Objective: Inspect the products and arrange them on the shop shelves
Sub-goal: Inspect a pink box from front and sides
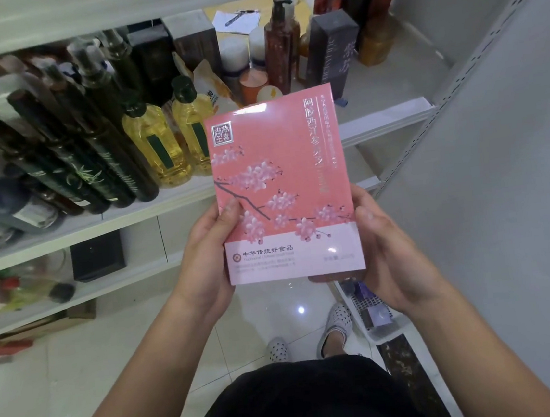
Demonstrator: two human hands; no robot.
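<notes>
Down in front of my waist, above the tiled floor [113, 361], both hands hold the pink box [281, 187] clear of every shelf. My left hand [204, 260] grips its lower left edge, thumb curled onto the printed face. My right hand [386, 251] clasps the lower right edge, thumb along the side and fingertips tucked under the bottom corner.

My worry is the grip. The wrapping looks glossy and both hands sit at the near end only, so the far end hangs unsupported. I judge that a loosened thumb could let the box slide or tip forward.

Beyond it, the middle shelf [390, 94] shows bare surface toward its right end, near the tall purple-grey carton [332, 53]. Left of that stand two yellow oil bottles [155, 146] close to the front edge. A careless swing of the box's far corner while placing could knock them off the front.

The box faces up at me, cherry-blossom print readable. Its long axis runs from my body toward the shelf, the pale label band nearest me and the top edge pointing at the shelf, leaning slightly left.
</notes>
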